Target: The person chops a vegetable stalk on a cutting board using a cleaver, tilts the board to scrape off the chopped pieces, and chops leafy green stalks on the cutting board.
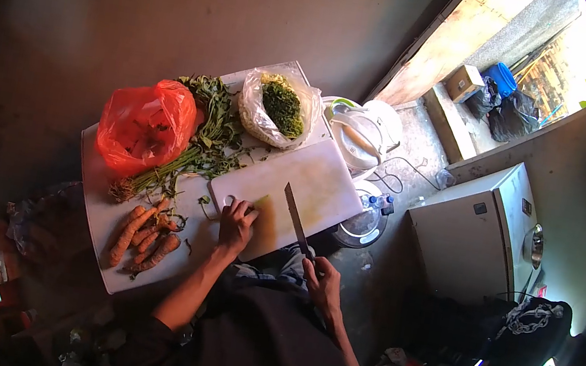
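My right hand (323, 281) grips a knife (295, 218), its long blade pointing up and away over the white cutting board (328, 177). My left hand (236, 225) rests at the board's near left edge, by its handle hole, with fingers curled. What is under those fingers is hidden; a greenish and brown stain shows on the board beside them. Left of the board lie several carrots (144, 240). Behind them is a bunch of leafy green stalks with roots (157, 171). A clear plastic bag of chopped greens (282, 107) stands behind the board.
A red plastic bag (145, 125) sits at the back left of the white table (100, 202). Right of the table are a white appliance with a cord (358, 136) and a round lidded container (363, 221) on the floor. A small fridge (465, 233) stands further right, near an open doorway.
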Demonstrator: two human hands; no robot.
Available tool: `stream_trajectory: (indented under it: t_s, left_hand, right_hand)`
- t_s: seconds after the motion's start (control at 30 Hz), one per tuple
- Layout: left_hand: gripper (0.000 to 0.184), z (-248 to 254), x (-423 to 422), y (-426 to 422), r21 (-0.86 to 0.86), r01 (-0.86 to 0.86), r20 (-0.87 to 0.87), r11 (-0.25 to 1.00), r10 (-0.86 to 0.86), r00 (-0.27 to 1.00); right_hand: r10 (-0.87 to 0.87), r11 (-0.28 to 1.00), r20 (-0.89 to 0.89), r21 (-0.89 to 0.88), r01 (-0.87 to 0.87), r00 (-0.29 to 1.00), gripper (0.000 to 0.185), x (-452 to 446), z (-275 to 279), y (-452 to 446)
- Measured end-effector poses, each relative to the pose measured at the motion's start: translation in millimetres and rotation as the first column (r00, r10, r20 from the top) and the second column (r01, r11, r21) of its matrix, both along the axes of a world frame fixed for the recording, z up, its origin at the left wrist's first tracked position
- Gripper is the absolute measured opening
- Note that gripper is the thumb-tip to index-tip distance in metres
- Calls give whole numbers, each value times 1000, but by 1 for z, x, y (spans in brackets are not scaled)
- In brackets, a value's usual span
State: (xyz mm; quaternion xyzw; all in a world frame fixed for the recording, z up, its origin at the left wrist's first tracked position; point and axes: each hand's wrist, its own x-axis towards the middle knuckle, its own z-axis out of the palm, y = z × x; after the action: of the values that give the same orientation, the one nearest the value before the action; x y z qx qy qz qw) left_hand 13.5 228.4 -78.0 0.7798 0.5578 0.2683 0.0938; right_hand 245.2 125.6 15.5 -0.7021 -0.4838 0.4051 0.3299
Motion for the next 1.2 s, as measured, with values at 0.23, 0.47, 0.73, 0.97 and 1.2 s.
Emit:
stream_trajectory:
  t_s: [0.23, 0.47, 0.73, 0.97, 1.2]
  left_hand:
    - [25, -6, 11, -11, 0, 2, 22, 1000, -2, 1000]
    - [29, -10, 25, -3, -24, 93, 144, 995, -89, 986]
    - [22, -22, 37, 4, -123, 64, 292, 990, -26, 956]
    - [29, -27, 34, 7, -102, 122, 198, 987, -100, 975]
    - [33, -19, 33, 4, -75, 97, 131, 993, -86, 988]
  right_hand:
    - [23, 1000, 91, -17, -22, 996, 29, 1, 6, -8]
    - [-119, 992, -32, -36, 118, 992, 26, -6, 29, -14]
    - [6, 1000, 53, -12, -5, 999, 34, -4, 14, -18]
    - [31, 999, 42, -42, -29, 999, 34, -9, 12, -20]
    - [65, 995, 41, 74, -68, 997, 33, -11, 1, -16]
